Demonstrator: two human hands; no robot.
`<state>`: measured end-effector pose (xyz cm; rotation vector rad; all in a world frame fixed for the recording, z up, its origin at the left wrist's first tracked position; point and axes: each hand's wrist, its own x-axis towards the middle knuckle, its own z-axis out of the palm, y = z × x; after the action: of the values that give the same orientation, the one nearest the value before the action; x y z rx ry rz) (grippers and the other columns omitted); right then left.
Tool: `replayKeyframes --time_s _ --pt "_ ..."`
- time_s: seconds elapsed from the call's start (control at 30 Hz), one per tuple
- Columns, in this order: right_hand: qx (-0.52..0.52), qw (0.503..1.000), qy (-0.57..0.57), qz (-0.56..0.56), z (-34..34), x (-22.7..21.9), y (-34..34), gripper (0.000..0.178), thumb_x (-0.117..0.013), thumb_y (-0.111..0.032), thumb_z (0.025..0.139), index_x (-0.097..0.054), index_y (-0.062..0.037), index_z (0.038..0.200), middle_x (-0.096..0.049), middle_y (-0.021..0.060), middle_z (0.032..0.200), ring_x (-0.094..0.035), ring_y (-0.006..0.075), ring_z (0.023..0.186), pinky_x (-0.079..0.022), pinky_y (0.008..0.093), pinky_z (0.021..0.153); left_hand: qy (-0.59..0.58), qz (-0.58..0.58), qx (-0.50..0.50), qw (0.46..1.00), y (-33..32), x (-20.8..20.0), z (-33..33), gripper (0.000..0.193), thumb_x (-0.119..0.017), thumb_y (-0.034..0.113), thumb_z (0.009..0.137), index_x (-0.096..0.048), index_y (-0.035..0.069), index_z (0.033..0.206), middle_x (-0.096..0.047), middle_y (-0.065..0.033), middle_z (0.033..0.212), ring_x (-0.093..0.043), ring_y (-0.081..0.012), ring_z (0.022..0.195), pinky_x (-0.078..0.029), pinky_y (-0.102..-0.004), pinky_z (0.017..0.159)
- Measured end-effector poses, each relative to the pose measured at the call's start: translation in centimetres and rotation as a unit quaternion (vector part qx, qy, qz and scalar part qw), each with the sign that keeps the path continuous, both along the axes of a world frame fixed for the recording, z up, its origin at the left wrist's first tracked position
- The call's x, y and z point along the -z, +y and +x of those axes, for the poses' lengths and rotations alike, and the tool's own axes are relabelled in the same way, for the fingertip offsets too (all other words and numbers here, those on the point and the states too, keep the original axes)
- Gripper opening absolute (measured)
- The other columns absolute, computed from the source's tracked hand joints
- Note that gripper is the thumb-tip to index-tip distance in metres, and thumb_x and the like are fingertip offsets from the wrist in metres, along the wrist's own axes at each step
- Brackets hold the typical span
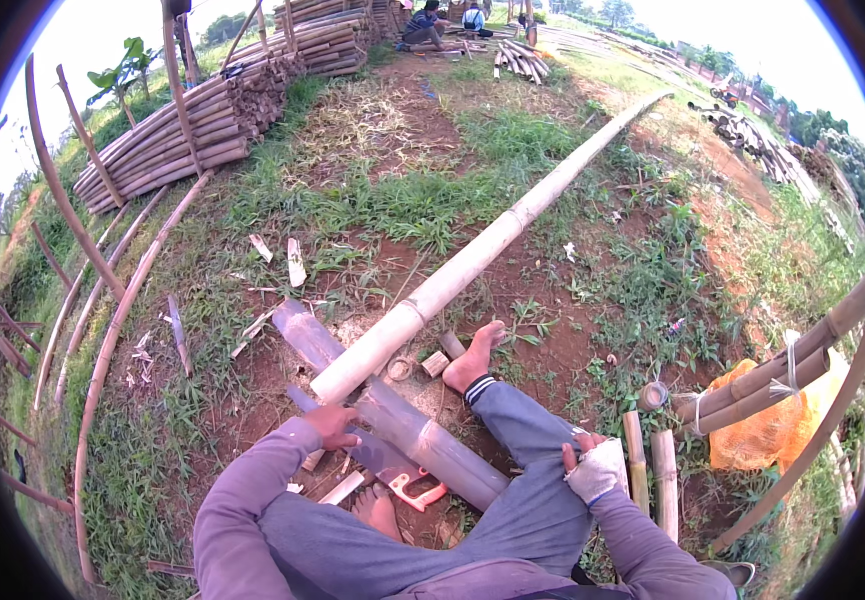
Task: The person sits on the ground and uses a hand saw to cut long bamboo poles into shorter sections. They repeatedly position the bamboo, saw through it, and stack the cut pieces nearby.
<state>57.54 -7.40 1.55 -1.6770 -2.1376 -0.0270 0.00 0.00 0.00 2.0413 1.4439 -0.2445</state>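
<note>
A long pale bamboo pole [473,255] slants away from me, its near end resting across a thick, dark bamboo piece [423,435] on the ground. Beside that near end, my left hand [333,427] is closed around the blade of a handsaw [381,455] with an orange handle. The blade passes under my fingers, and the handle lies close to my left foot. My right hand [595,470], in a white glove with bare fingertips, rests on my right knee. Its visible fingers are apart, with nothing seen in them. My right foot [476,358] is by the pole.
Short bamboo offcuts [435,364] and split scraps lie around the pole. At my right stand short bamboo posts [665,485], tied poles [763,395] and an orange mesh sack [778,420]. A large bamboo stack [188,140] is at the far left. Two people sit in the background.
</note>
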Motion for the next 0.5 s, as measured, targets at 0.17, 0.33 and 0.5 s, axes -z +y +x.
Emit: replayKeyframes --time_s 0.17,0.33,0.5 --pt "-0.004 1.0 -0.016 0.026 -1.7 -1.8 0.4 0.038 -0.079 -0.03 0.092 -0.071 -0.005 0.119 -0.071 0.0188 0.1 -0.07 0.0423 0.092 -0.054 0.0561 0.079 0.006 -0.004 -0.001 1.0 0.9 -0.4 -0.3 0.066 -0.079 0.05 0.094 -0.067 0.005 0.14 -0.075 -0.0247 0.128 -0.072 -0.0428 0.12 -0.056 -0.0498 0.104" --pt "0.001 0.999 -0.015 -0.03 -1.7 -2.4 0.8 0.039 -0.079 -0.03 0.092 -0.07 -0.0055 0.121 -0.072 0.019 0.1 -0.071 0.0435 0.092 -0.056 0.0554 0.081 -0.014 0.004 0.018 1.0 0.9 0.4 0.5 0.065 -0.08 0.049 0.093 -0.066 0.004 0.138 -0.076 -0.0252 0.12 -0.072 -0.0449 0.115 -0.055 -0.0528 0.1" --pt "0.012 0.998 -0.009 -0.054 -1.2 -1.4 1.1 0.038 -0.079 -0.03 0.093 -0.07 -0.0059 0.121 -0.073 0.0188 0.098 -0.071 0.0436 0.093 -0.056 0.0546 0.081 -0.025 0.017 0.02 0.999 0.9 0.2 0.6 0.064 -0.082 0.048 0.092 -0.067 0.005 0.137 -0.076 -0.0253 0.115 -0.072 -0.0452 0.114 -0.056 -0.0536 0.099"
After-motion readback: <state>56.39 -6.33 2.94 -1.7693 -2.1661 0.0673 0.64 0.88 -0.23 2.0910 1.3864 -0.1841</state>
